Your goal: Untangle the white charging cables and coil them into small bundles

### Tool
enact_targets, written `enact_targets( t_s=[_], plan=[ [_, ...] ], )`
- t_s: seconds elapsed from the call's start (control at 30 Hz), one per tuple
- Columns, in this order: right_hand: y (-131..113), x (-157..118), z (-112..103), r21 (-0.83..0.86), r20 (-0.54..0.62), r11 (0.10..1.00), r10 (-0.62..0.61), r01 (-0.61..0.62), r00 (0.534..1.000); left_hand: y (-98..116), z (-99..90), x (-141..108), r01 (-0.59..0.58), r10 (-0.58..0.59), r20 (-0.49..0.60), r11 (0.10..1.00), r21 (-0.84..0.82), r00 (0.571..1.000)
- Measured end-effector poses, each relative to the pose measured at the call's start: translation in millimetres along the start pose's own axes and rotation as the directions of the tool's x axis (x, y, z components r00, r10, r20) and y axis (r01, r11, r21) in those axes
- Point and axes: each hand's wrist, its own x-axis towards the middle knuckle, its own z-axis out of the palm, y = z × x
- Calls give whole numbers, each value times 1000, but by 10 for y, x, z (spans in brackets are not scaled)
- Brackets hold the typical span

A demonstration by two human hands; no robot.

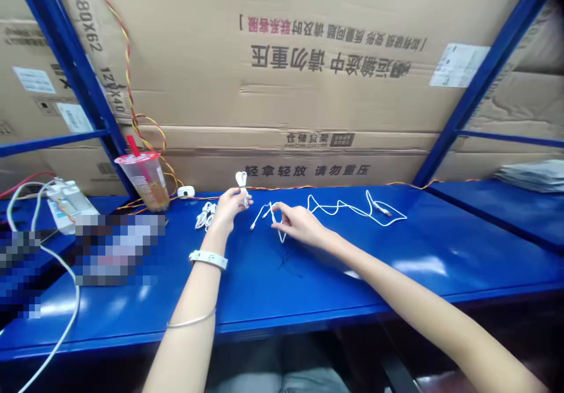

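My left hand (pixel 226 210) grips a small folded bundle of white charging cable (pixel 241 182), which sticks up above my fingers. My right hand (pixel 299 224) pinches a loop of a second white cable (pixel 275 222) lying on the blue metal shelf (pixel 335 281). That cable trails off to the right in loose curves and ends in a metal-tipped connector (pixel 383 209). Two more cable ends (pixel 256 219) lie between my hands. A coiled white cable (pixel 205 215) rests just left of my left hand. I cannot tell whether the held cables are joined.
Behind the shelf stand large cardboard cartons between blue uprights. A plastic cup with a red straw (pixel 144 180) stands at the back left, near a white box (pixel 68 204) and a pixelated patch (pixel 118 249). Flat packets (pixel 531 175) lie on the right.
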Motion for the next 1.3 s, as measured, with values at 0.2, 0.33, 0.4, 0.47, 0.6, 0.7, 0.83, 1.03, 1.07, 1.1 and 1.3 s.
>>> enact_targets(
  t_s=[0.2, 0.33, 0.4, 0.47, 0.6, 0.7, 0.83, 1.03, 1.07, 1.1, 1.3],
  plan=[
    [138, 275, 111, -130, -60, 986, 101, -108, 993, 37, 49, -62, 96, -48, 200, 967, -236, 979],
    [130, 413, 193, -180, -137, 970, 138, -161, 981, 9, 46, -16, 85, -68, 120, 986, -142, 990],
    [139, 441, 224, -135, -177, 976, 143, -168, 974, -33, 38, 36, 95, -95, -5, 995, 2, 995],
    [168, 441, 230, -73, -211, 986, 130, -149, 969, -90, 26, 88, 129, -120, -92, 986, 107, 989],
    [229, 412, 154, 107, -286, 988, 134, -108, 949, -201, 21, 115, 138, -116, -122, 973, 186, 986],
    [220, 395, 69, 302, -349, 951, 181, -73, 920, -241, 75, 73, 131, -113, -91, 966, 221, 989],
    [136, 365, 56, 397, -397, 917, 203, -32, 895, -235, 193, 13, 156, -162, 17, 969, 191, 987],
    [42, 301, 301, 163, -208, 982, -60, 95, 976, -214, 208, 12, 201, -205, 32, 976, 85, 978],
    [40, 293, 343, 111, -171, 988, -84, 104, 982, -218, 182, 24, 190, -190, -6, 978, 88, 982],
    [41, 288, 379, 68, -140, 992, -95, 106, 986, -222, 152, 39, 174, -170, -48, 980, 99, 984],
    [79, 305, 419, 57, -162, 996, -65, 75, 985, -212, 58, 98, 158, -144, -129, 981, 109, 981]
  ],
)
